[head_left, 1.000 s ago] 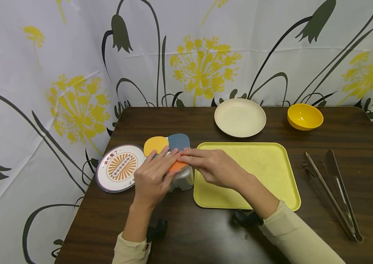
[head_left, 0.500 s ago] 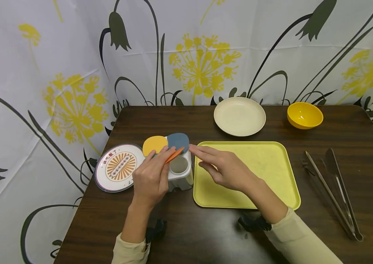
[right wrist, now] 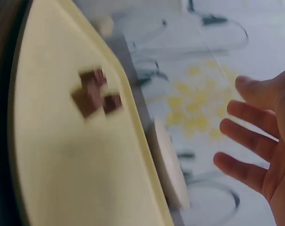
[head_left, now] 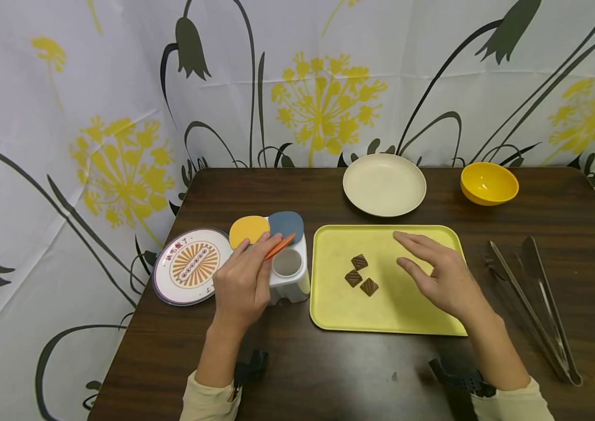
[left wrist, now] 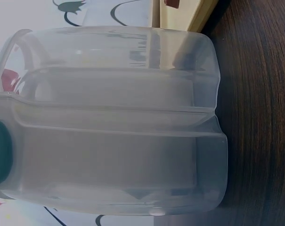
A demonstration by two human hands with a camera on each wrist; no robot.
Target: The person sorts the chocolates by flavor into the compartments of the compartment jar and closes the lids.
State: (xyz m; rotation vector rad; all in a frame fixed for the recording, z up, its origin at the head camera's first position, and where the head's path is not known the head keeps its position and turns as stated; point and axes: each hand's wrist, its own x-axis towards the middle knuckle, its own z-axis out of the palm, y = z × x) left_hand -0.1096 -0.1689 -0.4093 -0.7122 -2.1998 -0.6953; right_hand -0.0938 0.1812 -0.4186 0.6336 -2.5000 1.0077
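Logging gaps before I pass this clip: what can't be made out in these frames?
- Open cup of the white container: contents hidden by its wall, head view.
- Left hand: absent from left wrist view; the translucent container fills it.
- Three brown pieces on the yellow tray: blurred in right wrist view, too small in head view to identify.
- Patterned plate: lettering too small.

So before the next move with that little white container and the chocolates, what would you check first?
1. Orange lid lifted off the opening: ok, the left hand holds it tilted up.
2. White container upright on the table: ok.
3. Anything inside the open compartment: cannot tell, it looks pale and bare from above.
4. Right hand free: ok, fingers straight, holding nothing, above the yellow tray.
5. Three chocolate pieces on the tray: ok, close together, left of that hand.
6. Tongs within reach: probably ok, lying untouched right of the tray.
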